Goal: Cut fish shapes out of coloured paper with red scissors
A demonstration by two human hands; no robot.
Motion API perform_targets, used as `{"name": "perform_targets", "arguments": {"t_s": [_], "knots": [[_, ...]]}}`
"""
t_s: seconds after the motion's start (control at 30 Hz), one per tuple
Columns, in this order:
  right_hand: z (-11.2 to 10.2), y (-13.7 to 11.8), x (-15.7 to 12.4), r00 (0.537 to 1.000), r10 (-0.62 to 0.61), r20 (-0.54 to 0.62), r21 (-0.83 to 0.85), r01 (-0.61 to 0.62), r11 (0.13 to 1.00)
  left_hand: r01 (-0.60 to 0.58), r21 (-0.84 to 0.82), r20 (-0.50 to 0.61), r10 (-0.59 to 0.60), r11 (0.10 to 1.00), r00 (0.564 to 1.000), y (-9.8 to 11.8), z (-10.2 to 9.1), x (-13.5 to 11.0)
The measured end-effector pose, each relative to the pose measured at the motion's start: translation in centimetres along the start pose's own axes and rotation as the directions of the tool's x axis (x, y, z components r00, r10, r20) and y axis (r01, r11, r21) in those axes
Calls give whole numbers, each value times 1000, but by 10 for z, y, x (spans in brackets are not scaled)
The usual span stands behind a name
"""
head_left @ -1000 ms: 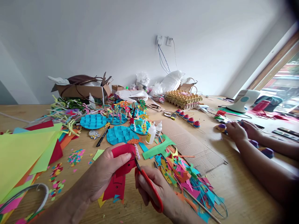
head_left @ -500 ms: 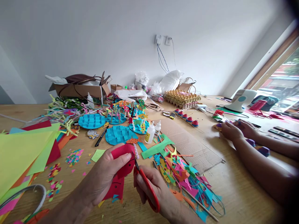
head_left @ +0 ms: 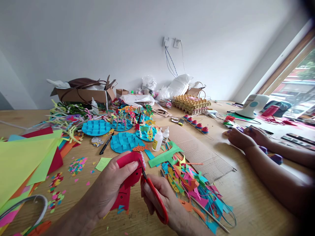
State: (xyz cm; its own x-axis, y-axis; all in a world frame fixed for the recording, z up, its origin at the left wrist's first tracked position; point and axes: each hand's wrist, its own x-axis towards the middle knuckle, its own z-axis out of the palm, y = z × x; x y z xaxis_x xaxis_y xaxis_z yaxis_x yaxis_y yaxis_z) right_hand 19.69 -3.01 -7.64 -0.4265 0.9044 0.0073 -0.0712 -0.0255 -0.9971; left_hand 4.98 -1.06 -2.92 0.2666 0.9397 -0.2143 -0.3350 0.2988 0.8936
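Note:
My left hand [head_left: 118,175] is closed on a piece of red paper [head_left: 133,177] with a black dot and drawn lines, pinched between thumb and fingers. In my right hand [head_left: 162,195] are red-handled scissors [head_left: 157,200], their blades at the right edge of that paper. Below it on the table lies another red paper piece [head_left: 123,198] with a dot and a curved line, partly covered by my left hand. Just beyond are an orange paper fish [head_left: 139,148] and a blue paper-covered disc [head_left: 125,141].
Paper scraps [head_left: 194,183] pile up right of my hands, beside flat cardboard [head_left: 197,150]. Two glue bottles [head_left: 157,141] stand ahead. Coloured sheets [head_left: 27,157] and confetti [head_left: 77,165] lie left. Another person's hands [head_left: 242,137] work at the right near painted pieces [head_left: 274,158].
The view has shifted very slightly. Both hands, the red paper and the scissors keep almost the same place. The other person's hands have moved only a little.

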Motion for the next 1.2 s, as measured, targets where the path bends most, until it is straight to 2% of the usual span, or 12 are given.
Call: {"name": "perform_targets", "arguments": {"t_s": [0.5, 0.67, 0.93, 1.2], "knots": [[1, -4, -1, 999, 34, -8, -34, -34, 999, 12, 25, 20, -12, 1000, 1000, 7, 1, -3], [0, -5, -1, 1000, 26, -6, -74, -27, 997, 27, 15, -24, -26, 1000, 999, 9, 2, -2], [-1, -10, -3, 999, 36, -5, -140, -37, 989, 0, 53, 22, -1, 999, 1000, 8, -5, 1], [-5, -6, -4, 1000, 7, 8, -212, -5, 977, 51, 72, 37, -54, 996, 998, 14, -8, 0]]}}
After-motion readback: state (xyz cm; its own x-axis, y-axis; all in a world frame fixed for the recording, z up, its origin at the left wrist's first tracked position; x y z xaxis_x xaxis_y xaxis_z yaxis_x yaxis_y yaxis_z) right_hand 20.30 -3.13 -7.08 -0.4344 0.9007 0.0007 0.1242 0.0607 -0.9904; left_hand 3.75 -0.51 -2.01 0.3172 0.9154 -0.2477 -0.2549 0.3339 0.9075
